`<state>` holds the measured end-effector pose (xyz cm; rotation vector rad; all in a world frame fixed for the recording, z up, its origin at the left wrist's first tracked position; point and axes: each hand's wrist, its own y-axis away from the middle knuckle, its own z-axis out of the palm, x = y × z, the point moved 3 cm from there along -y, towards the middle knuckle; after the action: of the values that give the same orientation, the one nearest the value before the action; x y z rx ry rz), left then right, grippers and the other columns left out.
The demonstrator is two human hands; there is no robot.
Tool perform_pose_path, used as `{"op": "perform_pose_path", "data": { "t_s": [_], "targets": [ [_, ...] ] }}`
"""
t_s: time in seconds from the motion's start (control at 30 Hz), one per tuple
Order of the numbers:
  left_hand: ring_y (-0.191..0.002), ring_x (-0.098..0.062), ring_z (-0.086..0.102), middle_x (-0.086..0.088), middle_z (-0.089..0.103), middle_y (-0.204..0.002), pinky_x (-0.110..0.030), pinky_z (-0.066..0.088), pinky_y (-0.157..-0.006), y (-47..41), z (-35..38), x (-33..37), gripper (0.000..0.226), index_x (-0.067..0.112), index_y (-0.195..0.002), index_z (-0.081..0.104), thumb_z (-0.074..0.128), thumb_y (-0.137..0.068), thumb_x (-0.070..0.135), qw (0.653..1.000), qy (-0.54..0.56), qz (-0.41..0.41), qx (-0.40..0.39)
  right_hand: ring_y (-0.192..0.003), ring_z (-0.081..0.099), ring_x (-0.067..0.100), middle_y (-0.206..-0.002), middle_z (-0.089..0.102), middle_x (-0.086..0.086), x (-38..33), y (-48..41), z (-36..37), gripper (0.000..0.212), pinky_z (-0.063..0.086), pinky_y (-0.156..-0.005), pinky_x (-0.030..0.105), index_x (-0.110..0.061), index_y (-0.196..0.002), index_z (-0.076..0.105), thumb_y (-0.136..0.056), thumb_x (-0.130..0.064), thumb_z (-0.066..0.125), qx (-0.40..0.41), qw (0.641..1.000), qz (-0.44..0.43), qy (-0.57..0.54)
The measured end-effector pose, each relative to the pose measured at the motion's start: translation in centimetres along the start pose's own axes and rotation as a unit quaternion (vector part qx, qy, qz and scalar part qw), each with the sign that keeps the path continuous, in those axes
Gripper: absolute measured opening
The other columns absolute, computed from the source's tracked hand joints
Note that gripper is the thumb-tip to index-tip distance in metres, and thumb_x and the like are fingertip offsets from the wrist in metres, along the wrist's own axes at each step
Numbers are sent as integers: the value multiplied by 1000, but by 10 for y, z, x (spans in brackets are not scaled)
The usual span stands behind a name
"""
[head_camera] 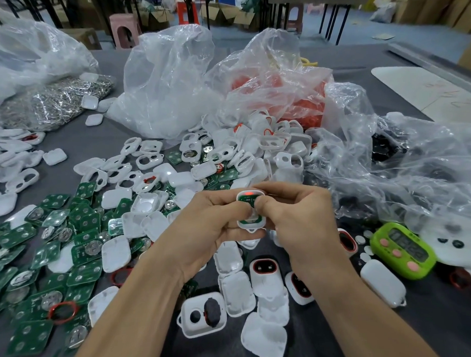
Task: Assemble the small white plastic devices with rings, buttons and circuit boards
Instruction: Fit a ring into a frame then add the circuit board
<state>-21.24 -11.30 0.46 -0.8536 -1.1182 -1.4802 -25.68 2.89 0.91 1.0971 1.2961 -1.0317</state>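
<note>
Two hands meet mid-frame in head view, above the grey table (92,140). I see left hand (215,225) and right hand (295,219) both curled round one white device shell (251,226), held open side up btwn them. Green circuit board (245,202) sits inside it; both thumbs press on it, and a red glow shows at the shell's far end. Loose boards (82,220) are piled on the table at left, w/ empty white shells (227,151) heaped beyond the hands. Finished devices (265,271) w/ red rings lie nearer me, btwn the forearms. Lime-green timer (403,250) sits at right, beside crumpled clear bags (417,170); another bag (287,95) further back holds red parts.
</note>
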Motion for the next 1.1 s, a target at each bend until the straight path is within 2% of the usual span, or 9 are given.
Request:
{"op": "perform_pose_path", "data": {
  "t_s": [0.17,0.37,0.47,0.57,0.67,0.83,0.97,1.1],
  "targets": [
    [-82,-21,77,-14,78,-93,-33,63,-74,-1,-1,1,28,9,-96,83,63,-78,6,999,19,-9,36,-81,78,24,-83,80,2,-1,-2,0,19,62,-84,49,-20,-92,82,-84,-5,73,-28,1000,11,-5],
    [-76,-19,76,-16,78,-91,-31,63,-68,-1,2,2,35,10,-91,84,53,-92,-7,997,-5,-1,82,-84,78,22,-87,80,2,0,-1,2,22,62,-84,44,-19,-98,80,-88,-3,69,-50,999,6,-9],
    [-71,-17,74,-14,77,-85,-30,63,-65,-1,2,3,33,8,-88,83,55,-91,-9,996,7,3,91,-85,78,21,-89,80,2,0,0,3,26,60,-78,37,-19,-103,79,-86,-1,72,-75,997,5,-15],
    [-66,-14,72,-12,76,-81,-30,63,-66,0,2,4,35,7,-87,83,53,-92,-10,997,18,7,78,-88,77,23,-91,80,3,-1,1,3,33,63,-81,37,-19,-105,77,-82,4,73,-90,996,-5,-11],
    [-65,-12,72,-15,78,-87,-30,63,-68,1,3,4,34,7,-88,83,53,-93,-10,997,25,3,73,-88,77,20,-90,80,1,-1,1,3,38,63,-81,36,-21,-105,77,-80,7,74,-84,996,-7,1],
    [-55,-7,67,-11,77,-82,-28,63,-67,0,5,2,36,8,-87,84,53,-94,-10,997,17,3,69,-81,77,15,-82,80,-4,0,1,4,38,62,-77,35,-23,-100,78,-77,7,74,-41,999,-8,27],
    [-70,-13,73,-15,78,-91,-28,63,-68,-1,2,1,33,6,-89,83,54,-94,-8,998,27,1,62,-79,76,7,-82,79,-10,-3,3,5,35,60,-71,24,-26,-102,78,-78,-1,75,-34,997,-31,68],
    [-75,-16,76,-18,78,-94,-28,63,-69,-1,2,1,32,6,-91,83,54,-94,-8,997,38,0,72,-86,76,8,-89,80,-9,-5,2,4,33,59,-77,27,-26,-106,77,-81,-5,73,-83,995,-25,55]
  ]
}}
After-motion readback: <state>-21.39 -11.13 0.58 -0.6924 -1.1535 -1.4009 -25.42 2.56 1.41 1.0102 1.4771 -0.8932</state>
